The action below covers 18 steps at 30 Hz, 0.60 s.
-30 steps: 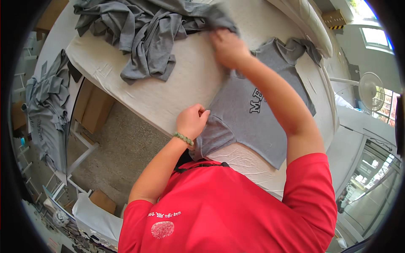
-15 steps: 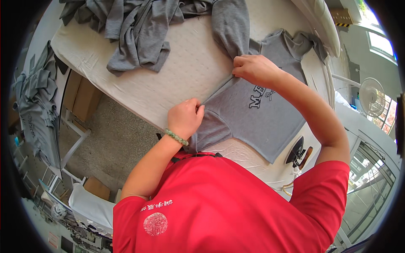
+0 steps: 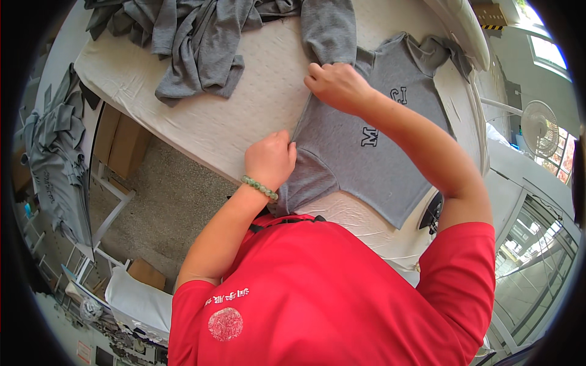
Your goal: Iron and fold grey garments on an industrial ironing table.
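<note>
A grey sweatshirt (image 3: 390, 165) with dark lettering lies spread on the pale padded table (image 3: 268, 79). At its near left, my left hand (image 3: 270, 158), with a green bead bracelet at the wrist, is closed on the edge by the shoulder and sleeve. My right hand (image 3: 336, 85) pinches the same edge farther off, where a grey sleeve (image 3: 329, 30) runs away from me. The right forearm hides part of the lettering. Both sets of fingertips are partly hidden by the hands.
A heap of grey garments (image 3: 201, 49) lies at the table's far left. An iron (image 3: 431, 212) stands by my right elbow, partly covered. More grey garments (image 3: 58, 171) hang at the left, near cardboard boxes (image 3: 122, 140). A white fan (image 3: 540, 128) is at the right.
My right hand has moved left and away from me along the edge, and the sweatshirt's edge has shifted with it. The left hand has barely moved. My right arm covers more of the iron.
</note>
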Motion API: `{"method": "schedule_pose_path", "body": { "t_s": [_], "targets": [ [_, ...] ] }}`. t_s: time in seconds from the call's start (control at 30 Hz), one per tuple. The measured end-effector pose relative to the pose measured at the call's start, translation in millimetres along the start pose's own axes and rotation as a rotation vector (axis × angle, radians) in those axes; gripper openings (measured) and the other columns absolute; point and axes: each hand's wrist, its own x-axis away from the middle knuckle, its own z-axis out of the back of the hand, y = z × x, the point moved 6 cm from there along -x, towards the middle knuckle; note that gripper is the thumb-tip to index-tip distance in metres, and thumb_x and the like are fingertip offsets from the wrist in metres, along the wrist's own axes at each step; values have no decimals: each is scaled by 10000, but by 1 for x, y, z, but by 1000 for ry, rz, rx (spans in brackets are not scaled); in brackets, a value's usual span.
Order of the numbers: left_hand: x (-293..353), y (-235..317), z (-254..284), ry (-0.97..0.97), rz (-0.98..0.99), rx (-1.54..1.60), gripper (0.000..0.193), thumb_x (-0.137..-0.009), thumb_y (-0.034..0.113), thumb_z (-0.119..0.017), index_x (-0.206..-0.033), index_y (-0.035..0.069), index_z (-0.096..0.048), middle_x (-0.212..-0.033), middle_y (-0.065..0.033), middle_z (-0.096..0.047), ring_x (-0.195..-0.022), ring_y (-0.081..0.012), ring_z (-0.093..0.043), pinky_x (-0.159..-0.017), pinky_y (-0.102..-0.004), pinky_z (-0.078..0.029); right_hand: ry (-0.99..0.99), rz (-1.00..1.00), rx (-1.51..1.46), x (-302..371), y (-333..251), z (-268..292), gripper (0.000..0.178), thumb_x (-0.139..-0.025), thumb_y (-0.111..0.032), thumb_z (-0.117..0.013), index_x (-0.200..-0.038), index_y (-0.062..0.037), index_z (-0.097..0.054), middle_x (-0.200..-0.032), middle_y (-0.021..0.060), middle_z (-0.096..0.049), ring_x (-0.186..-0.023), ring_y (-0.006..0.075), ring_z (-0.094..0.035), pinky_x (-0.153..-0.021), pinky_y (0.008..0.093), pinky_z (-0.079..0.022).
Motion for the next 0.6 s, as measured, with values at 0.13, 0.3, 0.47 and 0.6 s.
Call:
{"method": "schedule_pose_path", "body": {
  "t_s": [0.13,0.3,0.47,0.6],
  "targets": [
    [-15,9,9,-83,-85,-163,266,-903,214,-765,-1097,55,-676,-1270,-129,-700,-1134,-351,-691,-863,-468,-562,12,-109,-23,8,-3,-13,106,-829,-148,-723,-851,-132,-621,-841,19,-593,-724,159,-713,-574,320,-559],
    [-47,31,17,-99,-669,-426,739,-837,285,-840,-1476,29,-571,-1607,-106,-499,-1528,-316,-416,-1184,-462,-402,134,-205,-235,24,-1,-11,109,-870,-153,-703,-934,-119,-623,-891,43,-632,-799,228,-724,-651,362,-586],
    [-64,36,25,-237,-735,-390,814,-813,322,-863,-1512,28,-568,-1623,-108,-497,-1557,-314,-398,-1236,-469,-364,210,-226,-440,71,-1,4,286,-925,-112,-664,-1211,-113,-683,-1182,75,-724,-1054,296,-725,-887,424,-598],
    [-98,83,32,-134,-890,-321,489,-869,215,-800,-1307,38,-677,-1369,-127,-662,-1391,-340,-562,-1179,-471,-434,459,-616,-405,146,77,12,283,-904,-40,-686,-1175,-105,-734,-1112,101,-759,-1043,331,-732,-881,435,-606]
  ]
}}
